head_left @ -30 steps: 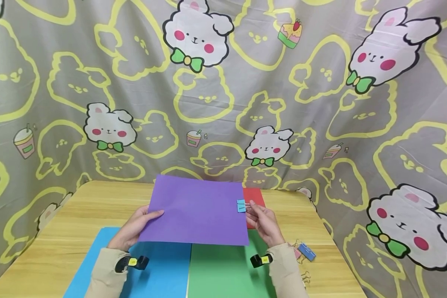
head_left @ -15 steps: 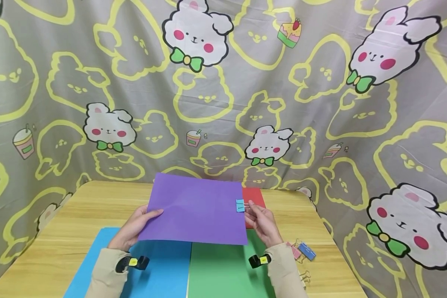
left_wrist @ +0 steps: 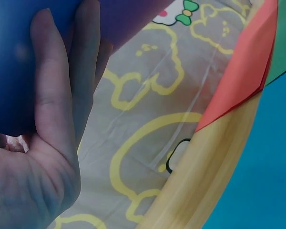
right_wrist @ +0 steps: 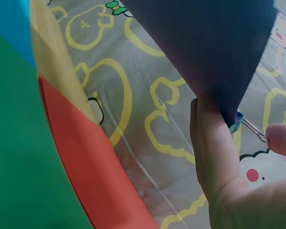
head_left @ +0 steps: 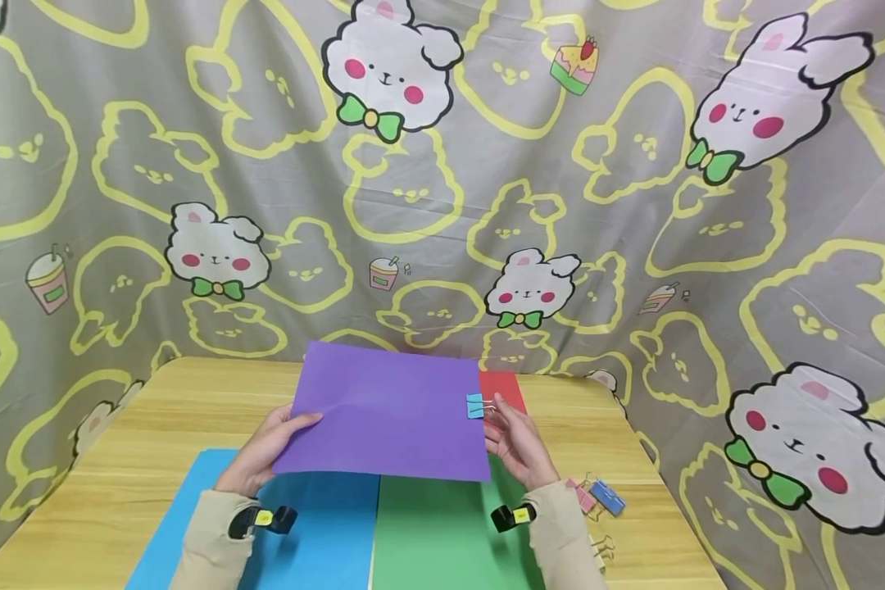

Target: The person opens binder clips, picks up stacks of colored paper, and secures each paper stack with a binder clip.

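Note:
A purple sheet of paper (head_left: 391,414) is held up tilted above the table. My left hand (head_left: 269,447) grips its left edge, thumb on top; in the left wrist view the long fingers (left_wrist: 52,81) lie along its underside. A light-blue binder clip (head_left: 475,406) is clamped on the right edge, its wire handles pointing right. My right hand (head_left: 519,447) is at that clip. In the right wrist view the thumb (right_wrist: 281,139) meets the end of a wire handle (right_wrist: 254,130), while the fingers (right_wrist: 217,138) reach up behind the sheet.
Blue paper (head_left: 317,541) and green paper (head_left: 442,541) lie side by side on the wooden table (head_left: 103,483). Red paper (head_left: 509,392) lies behind the green. At right are blue (head_left: 607,497), pink (head_left: 581,496) and pale yellow (head_left: 601,551) binder clips. A patterned curtain (head_left: 428,205) hangs behind.
The purple sheet and its clip have shifted slightly left and up. The right fingers have spread a little below the clip; the left hand keeps its grip.

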Motion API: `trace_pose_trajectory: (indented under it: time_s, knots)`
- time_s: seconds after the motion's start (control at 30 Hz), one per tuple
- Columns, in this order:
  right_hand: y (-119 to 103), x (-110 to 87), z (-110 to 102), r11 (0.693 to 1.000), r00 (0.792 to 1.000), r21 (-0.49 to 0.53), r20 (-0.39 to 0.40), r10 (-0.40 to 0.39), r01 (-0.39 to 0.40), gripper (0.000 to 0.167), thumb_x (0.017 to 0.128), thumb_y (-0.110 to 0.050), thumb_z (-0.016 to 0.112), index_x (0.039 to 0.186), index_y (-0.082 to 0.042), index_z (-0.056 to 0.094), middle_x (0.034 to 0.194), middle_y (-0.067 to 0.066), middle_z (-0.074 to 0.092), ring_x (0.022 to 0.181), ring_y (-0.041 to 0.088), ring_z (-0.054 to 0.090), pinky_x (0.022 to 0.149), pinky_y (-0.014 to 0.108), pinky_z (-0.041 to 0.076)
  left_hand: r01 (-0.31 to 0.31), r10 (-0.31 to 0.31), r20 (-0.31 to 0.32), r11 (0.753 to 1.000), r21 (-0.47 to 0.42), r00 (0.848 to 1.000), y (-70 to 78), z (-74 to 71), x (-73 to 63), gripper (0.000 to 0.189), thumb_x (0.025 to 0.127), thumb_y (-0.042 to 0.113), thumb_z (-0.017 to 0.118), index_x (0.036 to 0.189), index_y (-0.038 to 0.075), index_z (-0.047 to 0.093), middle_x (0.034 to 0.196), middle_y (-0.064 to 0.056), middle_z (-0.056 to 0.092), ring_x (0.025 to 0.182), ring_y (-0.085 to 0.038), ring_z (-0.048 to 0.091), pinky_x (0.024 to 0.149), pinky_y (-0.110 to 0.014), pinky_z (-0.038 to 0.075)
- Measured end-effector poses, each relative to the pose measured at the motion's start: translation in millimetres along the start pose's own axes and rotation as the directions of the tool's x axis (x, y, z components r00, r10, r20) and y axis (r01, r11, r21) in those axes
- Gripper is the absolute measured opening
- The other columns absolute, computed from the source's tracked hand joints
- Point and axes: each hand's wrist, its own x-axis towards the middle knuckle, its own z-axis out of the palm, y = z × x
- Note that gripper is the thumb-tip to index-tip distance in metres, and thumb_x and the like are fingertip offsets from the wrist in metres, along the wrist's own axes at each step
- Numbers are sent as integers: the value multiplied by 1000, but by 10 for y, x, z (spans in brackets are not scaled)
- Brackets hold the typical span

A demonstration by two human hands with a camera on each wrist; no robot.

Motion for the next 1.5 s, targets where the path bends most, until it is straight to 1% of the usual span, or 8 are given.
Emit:
trace_pose_trajectory:
  time_s: [0.2, 0.37, 0.5, 0.67, 0.83, 1.0, 1.2, 1.5]
  knots:
    - [-39, -40, 9, 999, 992, 30, 125, 31, -34, 26, 112, -37, 45, 109, -15, 58, 101, 1, 71, 85, 15, 77, 76, 28, 63, -1, 1, 10, 1000, -28, 1000, 3, 4, -12, 49, 110, 24, 52, 148, -1, 35, 110, 4, 75, 96, -15, 78, 84, -34, 64]
    - [-52, -71, 7, 998, 976, 37, 217, 35, -44, 22, 113, -28, 42, 118, -14, 58, 104, 1, 72, 87, 14, 76, 77, 27, 64, -4, 5, 8, 999, -42, 1000, 8, 4, -15, 40, 109, 24, 52, 141, 2, 42, 108, 4, 76, 95, -14, 78, 83, -33, 64]
    - [-42, -81, -7, 999, 961, 3, 275, 42, -44, 20, 113, -25, 41, 124, -16, 55, 104, -6, 73, 88, 9, 74, 76, 25, 62, -2, 2, 10, 999, -39, 1000, 13, 2, -19, 38, 109, 25, 53, 140, 4, 43, 108, 4, 76, 93, -14, 78, 81, -32, 64]
    - [-21, -78, -11, 999, 949, -34, 312, 47, -38, 14, 113, -20, 43, 125, -16, 48, 102, -9, 71, 87, 4, 71, 78, 22, 61, 3, -3, 12, 1000, -16, 1000, 24, 8, -27, 48, 109, 26, 52, 147, -1, 37, 107, 4, 76, 92, -14, 78, 80, -33, 64]
    - [5, -62, -23, 998, 943, -41, 329, 49, -38, 22, 111, -11, 43, 133, -14, 42, 110, -8, 69, 95, 3, 71, 85, 23, 61, 10, -11, 12, 1000, 12, 1000, 31, 21, -27, 57, 109, 28, 52, 152, -4, 31, 107, 3, 76, 91, -16, 78, 80, -34, 65]
    - [13, -50, -34, 997, 941, -61, 333, 55, -37, 26, 109, -8, 47, 133, -16, 42, 113, -6, 69, 97, 6, 73, 86, 26, 62, 22, -23, 10, 999, 35, 1000, 27, 25, -14, 63, 109, 29, 52, 155, -5, 27, 106, 3, 76, 92, -16, 78, 80, -35, 65]
    - [18, -60, -35, 998, 933, -41, 355, 58, -47, 26, 110, -7, 46, 133, -17, 43, 115, -6, 69, 99, 8, 73, 87, 27, 62, 34, -34, -5, 998, 61, 999, 21, 13, -12, 66, 109, 30, 53, 157, -5, 24, 109, 3, 74, 95, -16, 77, 83, -35, 64]
    - [25, -42, 3, 996, 914, 12, 397, 82, -94, 30, 110, -6, 42, 139, -16, 39, 123, -4, 67, 108, 10, 72, 93, 30, 61, 41, -40, -14, 996, 80, 999, 11, -51, -21, 73, 110, 33, 50, 163, -2, 14, 116, 3, 70, 102, -16, 74, 88, -35, 63]
